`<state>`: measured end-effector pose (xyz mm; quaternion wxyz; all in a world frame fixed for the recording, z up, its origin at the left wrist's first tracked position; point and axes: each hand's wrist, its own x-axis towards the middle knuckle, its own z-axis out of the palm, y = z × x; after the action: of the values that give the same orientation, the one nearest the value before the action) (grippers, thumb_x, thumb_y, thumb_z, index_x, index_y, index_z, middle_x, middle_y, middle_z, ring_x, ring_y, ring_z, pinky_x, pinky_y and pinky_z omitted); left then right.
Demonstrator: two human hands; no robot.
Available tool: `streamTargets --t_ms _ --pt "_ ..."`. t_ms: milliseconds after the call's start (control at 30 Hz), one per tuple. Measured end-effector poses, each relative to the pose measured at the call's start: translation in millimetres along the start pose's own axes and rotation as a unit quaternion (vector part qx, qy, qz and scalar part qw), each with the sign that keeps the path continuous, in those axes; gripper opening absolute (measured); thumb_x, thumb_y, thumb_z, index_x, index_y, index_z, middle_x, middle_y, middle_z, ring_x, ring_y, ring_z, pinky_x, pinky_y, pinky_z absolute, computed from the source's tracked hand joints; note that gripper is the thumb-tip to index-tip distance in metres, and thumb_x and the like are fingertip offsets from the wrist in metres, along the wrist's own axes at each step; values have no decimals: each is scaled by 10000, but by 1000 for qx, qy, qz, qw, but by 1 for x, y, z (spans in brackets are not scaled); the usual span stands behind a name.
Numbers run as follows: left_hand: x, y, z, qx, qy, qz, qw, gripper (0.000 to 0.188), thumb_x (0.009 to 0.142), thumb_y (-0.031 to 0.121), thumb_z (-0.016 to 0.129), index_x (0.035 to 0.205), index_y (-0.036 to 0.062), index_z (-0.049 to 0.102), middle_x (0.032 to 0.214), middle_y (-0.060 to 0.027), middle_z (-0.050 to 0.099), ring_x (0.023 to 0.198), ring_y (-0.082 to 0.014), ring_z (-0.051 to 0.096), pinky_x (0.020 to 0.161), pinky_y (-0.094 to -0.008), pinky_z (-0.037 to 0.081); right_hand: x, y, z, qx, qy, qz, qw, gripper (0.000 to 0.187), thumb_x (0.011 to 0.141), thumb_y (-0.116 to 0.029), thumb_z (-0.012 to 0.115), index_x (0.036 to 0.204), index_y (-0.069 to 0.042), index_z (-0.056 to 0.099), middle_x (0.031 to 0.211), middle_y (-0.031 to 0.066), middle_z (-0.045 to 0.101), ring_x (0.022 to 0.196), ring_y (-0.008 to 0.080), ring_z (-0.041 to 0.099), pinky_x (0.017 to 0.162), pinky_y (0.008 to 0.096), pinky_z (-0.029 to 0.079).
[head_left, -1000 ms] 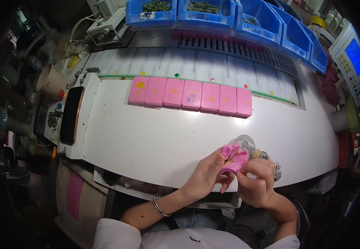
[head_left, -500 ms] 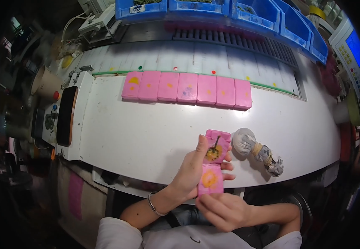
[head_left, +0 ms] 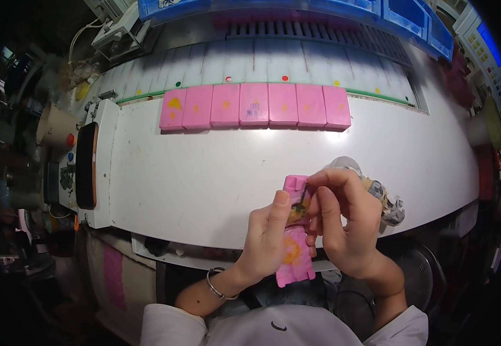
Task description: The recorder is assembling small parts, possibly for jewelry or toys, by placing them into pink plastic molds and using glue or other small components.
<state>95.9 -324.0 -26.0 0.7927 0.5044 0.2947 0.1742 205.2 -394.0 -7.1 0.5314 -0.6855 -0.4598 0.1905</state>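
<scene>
My left hand (head_left: 265, 235) is wrapped round an opened pink two-part mould (head_left: 298, 274), held above the table's near edge. Its lower half shows a yellow-stained hollow. In the upper half sits a small yellowish-brown piece (head_left: 296, 214) with a thin dark stem (head_left: 303, 199) standing up from it. My right hand (head_left: 351, 222) is over the upper half, thumb and forefinger pinched at the stem's top end. My right fingers partly cover the upper half. Behind my right hand lies a tied cloth bundle (head_left: 393, 211), grey and white, partly hidden by the hand.
Several closed pink blocks (head_left: 254, 106) stand in a row across the white table (head_left: 204, 167). Beyond them runs a pale strip with a green edge (head_left: 377, 95) and coloured dots. Blue bins (head_left: 296, 8) line the back. A dark flat phone-like slab (head_left: 87, 165) lies at the left.
My right hand has left the mould's lower end and moved up to the stem, its fingers now pinching there. The view has tilted slightly, so the row of blocks appears higher.
</scene>
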Motion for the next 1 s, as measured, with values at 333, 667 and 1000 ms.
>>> streamTargets --t_ms 333,667,1000 --pt "2 6 -6 -71 -68 -36 995 636 984 456 189 1144 -74 503 803 -114 583 599 -149 562 536 -264 489 6 -4 -5 72 59 59 994 91 861 19 528 949 -4 530 697 27 513 539 71 497 471 200 390" --pt "5 12 -8 -77 -198 9 977 744 938 544 249 1437 32 41 827 -165 539 536 -150 513 495 -275 479 7 14 -6 311 -80 182 929 351 970 -211 351 800 40 527 883 56 501 418 68 454 372 166 360" --pt "5 7 -10 -130 -227 -7 965 649 901 591 293 1274 60 275 798 -94 479 555 -80 439 499 -209 430 0 10 2 301 1 270 914 297 957 -212 370 883 8 555 870 67 561 776 103 534 693 234 427"
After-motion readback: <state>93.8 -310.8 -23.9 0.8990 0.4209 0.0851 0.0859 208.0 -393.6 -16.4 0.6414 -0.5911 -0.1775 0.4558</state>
